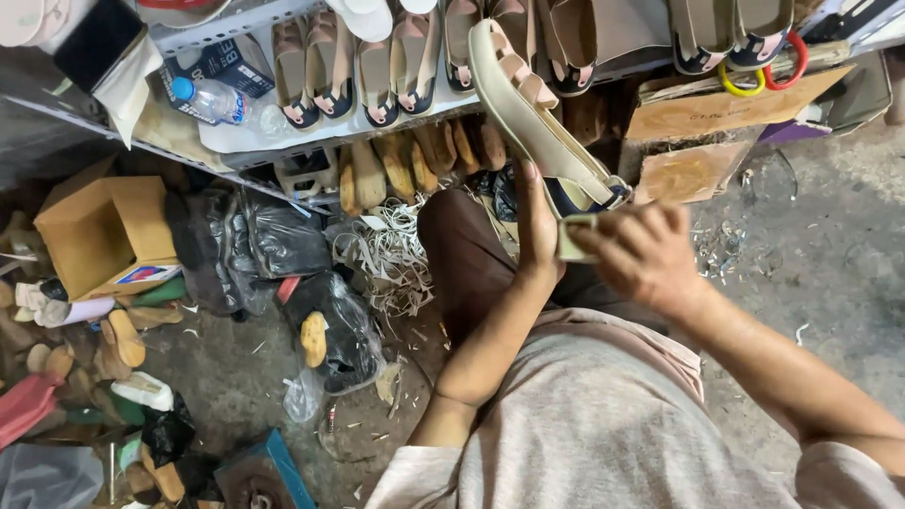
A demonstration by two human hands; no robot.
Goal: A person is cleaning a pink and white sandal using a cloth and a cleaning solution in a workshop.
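The left hand [535,231] holds a beige sandal [533,118] from below, fingers pressed together along its sole near the heel, the thumb hidden behind it. The sandal is raised above the person's lap and tilted, its toe pointing up toward the shelf [283,132], its heel down by the hands. Its straps are pale pink-beige.

The right hand [641,254] is curled around a small pale block [573,238], fingers bent and close together, pinching the block against the sandal's heel edge. The two hands nearly touch there.

On the shelf's top level, pairs of sandals [377,66] stand in a row, soles outward. A water bottle [212,99] lies at the shelf's left end. On the lower level, wooden lasts [415,165] stand side by side.

On the floor [801,254] to the left sits an open cardboard box [104,231], with black plastic bags [255,245] just beside it. A tangle of pale strips [391,259] lies near the person's knee. More soles and scraps are heaped at the floor's left edge. At the right, cardboard pieces [716,113] lean by the shelf, with a red ring [797,61] and a yellow ring [740,85] above them.
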